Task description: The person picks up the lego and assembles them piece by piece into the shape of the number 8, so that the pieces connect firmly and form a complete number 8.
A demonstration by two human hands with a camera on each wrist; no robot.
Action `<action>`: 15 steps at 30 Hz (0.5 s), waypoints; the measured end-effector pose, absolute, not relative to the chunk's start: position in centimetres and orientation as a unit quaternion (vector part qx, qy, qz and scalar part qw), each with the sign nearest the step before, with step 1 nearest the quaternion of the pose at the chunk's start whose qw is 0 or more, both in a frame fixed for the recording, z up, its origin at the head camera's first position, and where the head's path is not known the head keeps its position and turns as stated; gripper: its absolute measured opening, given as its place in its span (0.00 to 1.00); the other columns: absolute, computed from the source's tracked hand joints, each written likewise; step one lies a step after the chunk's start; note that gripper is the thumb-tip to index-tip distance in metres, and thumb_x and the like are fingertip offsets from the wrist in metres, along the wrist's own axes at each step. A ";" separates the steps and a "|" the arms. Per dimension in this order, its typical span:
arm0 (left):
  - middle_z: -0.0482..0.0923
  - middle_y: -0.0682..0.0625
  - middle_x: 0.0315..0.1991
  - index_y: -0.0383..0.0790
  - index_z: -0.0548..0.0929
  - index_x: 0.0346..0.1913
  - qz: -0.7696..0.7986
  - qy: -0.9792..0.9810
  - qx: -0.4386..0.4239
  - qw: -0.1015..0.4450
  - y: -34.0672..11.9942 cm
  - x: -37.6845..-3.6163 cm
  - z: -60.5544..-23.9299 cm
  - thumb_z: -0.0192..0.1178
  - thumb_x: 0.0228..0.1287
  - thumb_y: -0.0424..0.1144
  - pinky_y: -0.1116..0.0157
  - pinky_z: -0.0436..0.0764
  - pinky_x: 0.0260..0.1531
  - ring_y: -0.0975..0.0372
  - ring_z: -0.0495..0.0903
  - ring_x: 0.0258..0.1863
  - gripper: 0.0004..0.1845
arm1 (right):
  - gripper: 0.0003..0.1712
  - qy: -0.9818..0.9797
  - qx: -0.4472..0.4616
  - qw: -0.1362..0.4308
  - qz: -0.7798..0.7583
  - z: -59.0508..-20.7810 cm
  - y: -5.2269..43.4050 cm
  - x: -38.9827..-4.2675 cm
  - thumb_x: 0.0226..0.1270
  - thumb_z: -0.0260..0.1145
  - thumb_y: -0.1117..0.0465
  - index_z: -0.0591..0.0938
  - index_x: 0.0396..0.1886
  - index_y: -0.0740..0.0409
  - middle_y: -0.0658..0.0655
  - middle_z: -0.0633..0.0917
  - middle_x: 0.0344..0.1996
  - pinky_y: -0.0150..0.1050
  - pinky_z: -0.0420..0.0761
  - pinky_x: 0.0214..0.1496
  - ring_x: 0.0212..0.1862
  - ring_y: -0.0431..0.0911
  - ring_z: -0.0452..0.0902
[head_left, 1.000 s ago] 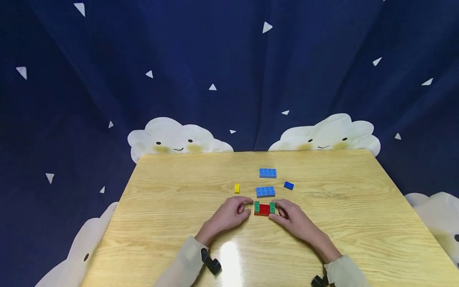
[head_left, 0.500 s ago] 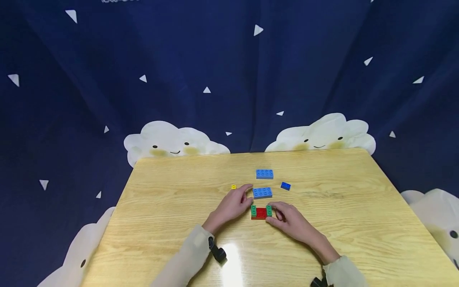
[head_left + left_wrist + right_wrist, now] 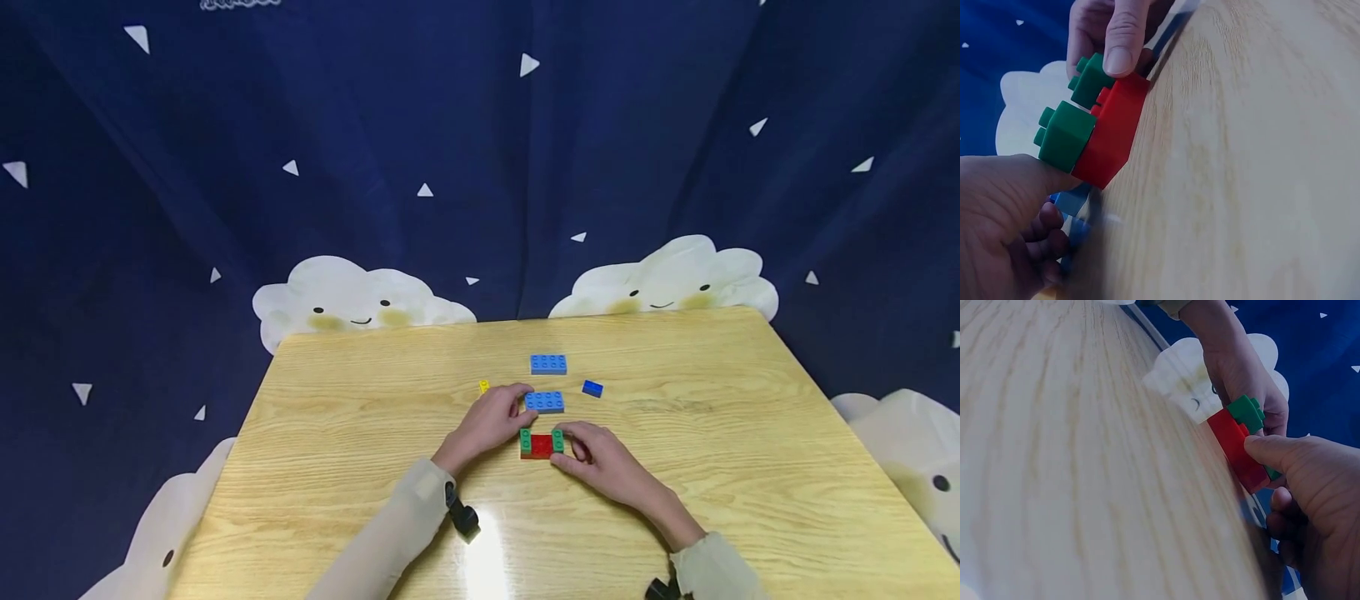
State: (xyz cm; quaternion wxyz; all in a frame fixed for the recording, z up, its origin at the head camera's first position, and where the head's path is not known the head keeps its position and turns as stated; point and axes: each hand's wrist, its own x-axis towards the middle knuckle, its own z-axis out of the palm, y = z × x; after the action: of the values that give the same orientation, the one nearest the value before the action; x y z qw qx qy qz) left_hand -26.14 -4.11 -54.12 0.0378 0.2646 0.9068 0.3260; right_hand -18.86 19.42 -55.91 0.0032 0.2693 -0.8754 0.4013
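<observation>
The red brick [image 3: 541, 447] with two green bricks [image 3: 526, 438] on top sits on the wooden table [image 3: 337, 433], just below centre of the head view. The right hand [image 3: 600, 462] pinches its right end, thumb curled (wrist low on the table). The left hand [image 3: 491, 421] reaches up past it, fingertips closing on the light blue brick [image 3: 545, 402].

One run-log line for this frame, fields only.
left hand: grips blue brick | right hand: holds red-green stack | table
</observation>
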 end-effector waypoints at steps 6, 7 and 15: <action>0.72 0.58 0.22 0.40 0.83 0.63 0.328 0.906 0.265 0.033 -4.6 -26.1 -54.2 0.67 0.73 0.46 0.70 0.68 0.23 0.69 0.70 0.21 0.21 | 0.15 -0.876 0.272 0.018 0.398 -55.8 19.3 -18.9 0.71 0.73 0.50 0.83 0.53 0.45 0.41 0.72 0.23 0.31 0.67 0.29 0.24 0.33 0.63; 0.72 0.58 0.23 0.40 0.83 0.63 0.329 0.906 0.265 0.033 -4.7 -26.0 -54.2 0.67 0.73 0.46 0.70 0.68 0.23 0.69 0.70 0.21 0.21 | 0.15 -0.876 0.272 0.019 0.397 -55.8 19.3 -18.9 0.71 0.73 0.50 0.83 0.54 0.45 0.40 0.72 0.23 0.31 0.67 0.29 0.24 0.33 0.63; 0.73 0.58 0.23 0.42 0.82 0.64 0.337 0.908 0.244 0.037 -5.5 -25.3 -54.2 0.65 0.75 0.47 0.70 0.67 0.22 0.69 0.70 0.21 0.21 | 0.18 -0.878 0.266 0.013 0.397 -55.9 19.2 -18.8 0.72 0.72 0.48 0.83 0.56 0.46 0.41 0.73 0.23 0.32 0.69 0.31 0.25 0.33 0.64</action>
State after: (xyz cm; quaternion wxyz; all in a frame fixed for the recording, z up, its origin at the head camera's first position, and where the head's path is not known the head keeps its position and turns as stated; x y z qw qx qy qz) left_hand -25.25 -5.45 -54.20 0.0375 0.2443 0.9084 0.3373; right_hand -18.76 19.24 -55.91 0.0127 0.2655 -0.8785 0.3970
